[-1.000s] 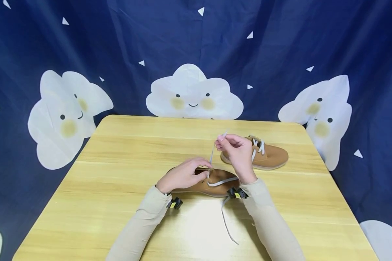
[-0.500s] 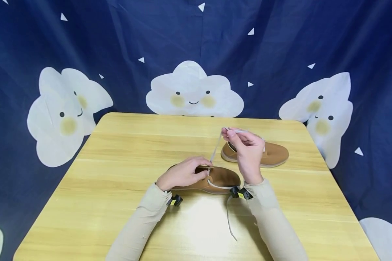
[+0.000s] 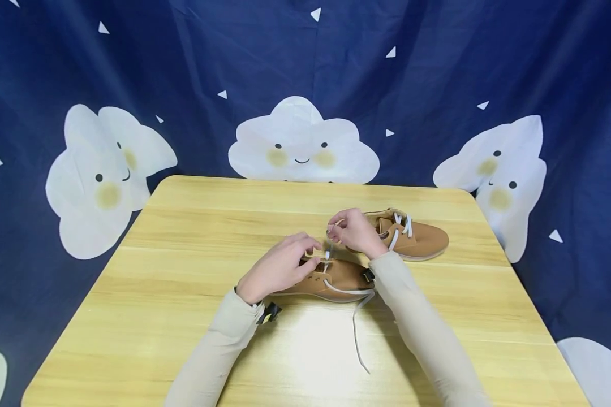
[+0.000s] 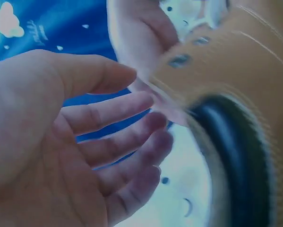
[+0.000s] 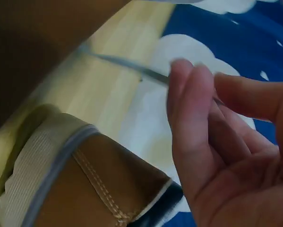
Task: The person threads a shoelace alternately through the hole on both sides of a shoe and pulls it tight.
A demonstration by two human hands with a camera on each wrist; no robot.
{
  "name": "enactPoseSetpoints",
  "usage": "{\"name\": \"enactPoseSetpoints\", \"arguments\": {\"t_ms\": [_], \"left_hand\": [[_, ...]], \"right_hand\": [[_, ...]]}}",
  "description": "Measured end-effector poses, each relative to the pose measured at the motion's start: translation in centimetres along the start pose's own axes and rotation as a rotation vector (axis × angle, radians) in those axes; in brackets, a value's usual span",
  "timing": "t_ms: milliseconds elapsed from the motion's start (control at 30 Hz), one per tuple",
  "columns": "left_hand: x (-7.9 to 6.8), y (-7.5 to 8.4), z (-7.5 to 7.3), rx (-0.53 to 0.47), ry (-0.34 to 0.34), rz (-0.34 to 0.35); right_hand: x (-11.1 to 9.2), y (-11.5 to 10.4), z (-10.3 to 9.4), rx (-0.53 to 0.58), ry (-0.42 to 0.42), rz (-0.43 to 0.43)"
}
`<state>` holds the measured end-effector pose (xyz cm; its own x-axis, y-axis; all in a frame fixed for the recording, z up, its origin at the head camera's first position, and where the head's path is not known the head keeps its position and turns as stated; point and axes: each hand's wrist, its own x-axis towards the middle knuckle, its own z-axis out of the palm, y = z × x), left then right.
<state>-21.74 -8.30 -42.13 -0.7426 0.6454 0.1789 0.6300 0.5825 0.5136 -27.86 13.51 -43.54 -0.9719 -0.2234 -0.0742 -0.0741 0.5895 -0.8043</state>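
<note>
A tan lace-up shoe (image 3: 347,276) lies on its sole in the middle of the table, toe to the right. Over its collar hovers my left hand (image 3: 280,267), fingers loosely bent; in the left wrist view this hand (image 4: 61,127) holds nothing, and its fingertips are beside the eyelet flap (image 4: 179,71). Above the tongue, my right hand (image 3: 357,232) pinches a pale shoelace (image 5: 127,65) between thumb and fingertips. That lace runs taut down to the shoe. Another length of lace (image 3: 356,333) crosses the shoe's front and trails onto the table.
Behind and to the right stands a second tan shoe (image 3: 424,240), with white lace in its eyelets, close to my right wrist. The wooden table (image 3: 132,316) ends at a blue curtain (image 3: 305,51) printed with clouds.
My right hand first drew the lace up and to the right, then came back down and left toward the shoe. My left hand has lifted slightly off the shoe, its fingers parting.
</note>
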Motion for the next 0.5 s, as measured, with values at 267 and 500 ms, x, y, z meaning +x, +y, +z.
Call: {"name": "enactPoseSetpoints", "arguments": {"t_ms": [267,500], "left_hand": [[-1.8,3.5,0.4,0.246,0.085,0.142],[-2.6,4.3,0.3,0.118,0.106,0.119]], "right_hand": [[-1.1,0.5,0.4,-0.151,-0.129,0.007],[-3.6,0.8,0.6,-0.191,-0.028,-0.142]]}}
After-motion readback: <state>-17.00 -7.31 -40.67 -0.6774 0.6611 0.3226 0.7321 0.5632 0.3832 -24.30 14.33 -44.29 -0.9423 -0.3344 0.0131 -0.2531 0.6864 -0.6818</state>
